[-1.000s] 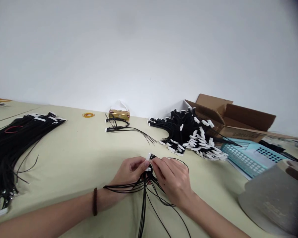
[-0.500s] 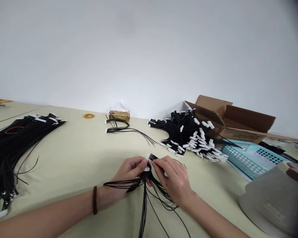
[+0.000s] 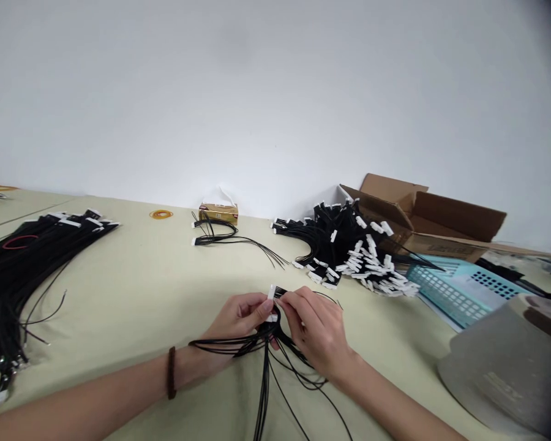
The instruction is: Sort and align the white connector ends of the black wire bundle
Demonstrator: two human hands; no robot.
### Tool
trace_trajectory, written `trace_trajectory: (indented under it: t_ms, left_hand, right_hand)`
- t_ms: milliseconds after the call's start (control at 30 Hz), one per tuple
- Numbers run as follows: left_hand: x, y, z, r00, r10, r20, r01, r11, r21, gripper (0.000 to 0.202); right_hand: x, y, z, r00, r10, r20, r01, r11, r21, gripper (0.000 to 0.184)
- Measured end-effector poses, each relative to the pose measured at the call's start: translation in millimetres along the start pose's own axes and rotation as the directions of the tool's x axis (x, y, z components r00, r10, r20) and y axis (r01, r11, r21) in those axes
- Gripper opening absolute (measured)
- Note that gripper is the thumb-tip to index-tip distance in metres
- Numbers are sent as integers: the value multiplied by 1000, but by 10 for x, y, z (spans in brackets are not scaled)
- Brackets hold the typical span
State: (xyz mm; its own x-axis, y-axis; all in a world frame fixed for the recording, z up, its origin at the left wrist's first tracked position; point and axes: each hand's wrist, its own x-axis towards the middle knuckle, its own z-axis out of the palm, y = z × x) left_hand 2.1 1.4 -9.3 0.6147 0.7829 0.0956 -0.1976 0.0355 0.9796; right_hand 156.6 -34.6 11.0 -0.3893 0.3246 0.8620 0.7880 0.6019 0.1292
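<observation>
While the left hand [image 3: 241, 318] pinches a flat white plastic connector [image 3: 271, 293], lower centre of frame, wire-fitting appears in hand.
Right hand [image 3: 314, 331]: fingertips closed, apparently on thin black wires [image 3: 280, 291] — next move calls for alignment.

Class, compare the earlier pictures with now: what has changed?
The scene slid slightly left in view; nothing was taken up or let go. The left hand still grips a white plug, the right hand stays pinched at its black wires; cardboard box and basket stayed put.
</observation>
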Motion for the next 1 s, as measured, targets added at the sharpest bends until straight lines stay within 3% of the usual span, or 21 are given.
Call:
trace_trajectory:
  t_ms: [133,267,367,500,700,1000]
  left_hand:
    - [-6,46,18,999,-6,-42,4,999,-50,35]
    - [-1,106,7,992,-10,-125,-17,976,-216,27]
    - [13,140,-7,974,-55,-219,-29,932,-361,23]
    - [36,154,-7,935,-126,-330,-53,874,-483,23]
    - [47,140,-7,931,-146,-336,-58,848,-528,22]
    - [26,174,12,919,-183,-348,-33,846,-532,25]
  right_hand:
    - [4,23,23,999,42,31,-43,999,17,8]
    - [51,33,-20,997,58,50,-58,998,-10,16]
    - [90,2,-69,998,-34,55,34,999,15,24]
    - [82,-41,-36,980,-173,101,167,984,67,19]
    - [-1,-1,98,977,-197,76,196,980,15,17]
    - [-10,52,120,953,-299,45,300,954,-23,13]
